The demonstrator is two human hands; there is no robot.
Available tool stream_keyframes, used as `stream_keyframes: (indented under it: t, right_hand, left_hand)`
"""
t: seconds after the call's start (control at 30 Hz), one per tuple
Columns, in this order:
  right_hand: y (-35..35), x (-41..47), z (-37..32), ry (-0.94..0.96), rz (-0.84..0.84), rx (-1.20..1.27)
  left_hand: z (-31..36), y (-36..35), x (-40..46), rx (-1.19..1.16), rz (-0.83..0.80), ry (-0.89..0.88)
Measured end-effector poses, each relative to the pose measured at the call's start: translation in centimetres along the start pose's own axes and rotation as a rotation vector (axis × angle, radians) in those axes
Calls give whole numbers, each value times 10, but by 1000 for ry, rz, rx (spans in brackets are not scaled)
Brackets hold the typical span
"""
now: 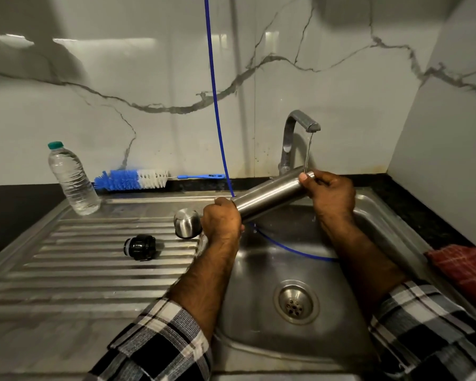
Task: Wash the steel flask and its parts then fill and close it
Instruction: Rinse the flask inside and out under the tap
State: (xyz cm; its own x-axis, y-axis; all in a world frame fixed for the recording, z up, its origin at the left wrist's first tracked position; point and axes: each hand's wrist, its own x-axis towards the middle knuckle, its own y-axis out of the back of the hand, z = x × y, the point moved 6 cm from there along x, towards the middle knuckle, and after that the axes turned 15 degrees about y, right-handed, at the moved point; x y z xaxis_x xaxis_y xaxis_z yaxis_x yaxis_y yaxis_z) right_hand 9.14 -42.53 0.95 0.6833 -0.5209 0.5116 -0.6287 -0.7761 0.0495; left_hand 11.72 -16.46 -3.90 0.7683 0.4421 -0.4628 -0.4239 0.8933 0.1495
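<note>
We are holding the steel flask [267, 195] over the sink basin [261, 273], tilted, its mouth end raised toward the tap [300, 125]. Our left hand [222, 220] is wrapping its fingers round the lower end; our right hand [331, 191] is gripping the upper end, thumb lying across the neck. A thin stream of water [308, 149] is falling from the spout and landing at the flask's mouth, just beside that thumb.

On the ribbed draining board [66, 270], the steel cup lid [187, 223] is sitting mouth down, close to our left hand. The black stopper [140, 246] is lying on its side, apart from the cup. A clear plastic bottle [72, 180] with a green cap is standing at the board's far left corner. A blue-and-white bottle brush [132, 179] is lying along the back ledge against the wall. A blue tube [217, 111] is hanging down the wall and curving into the basin behind the flask. A red checked cloth [462, 266] is lying on the counter to the right.
</note>
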Motion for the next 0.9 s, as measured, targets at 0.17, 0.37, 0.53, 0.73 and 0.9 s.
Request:
stream_keyframes:
  t: [0.17, 0.37, 0.53, 0.73, 0.9]
  right_hand:
    - [13, -2, -7, 57, 198, -210]
    - [-5, 0, -4, -173, -14, 445]
    - [-3, -10, 1, -360, -122, 805]
    - [-22, -12, 3, -448, 70, 913]
    - [-22, -16, 11, -427, 226, 365]
  left_hand:
    - [7, -9, 3, 95, 71, -160]
    - [3, -11, -12, 8, -226, 67]
    - [0, -5, -19, 138, -392, 226]
    - [-19, -22, -28, 27, -439, 296]
    - [16, -17, -51, 297, 157, -633]
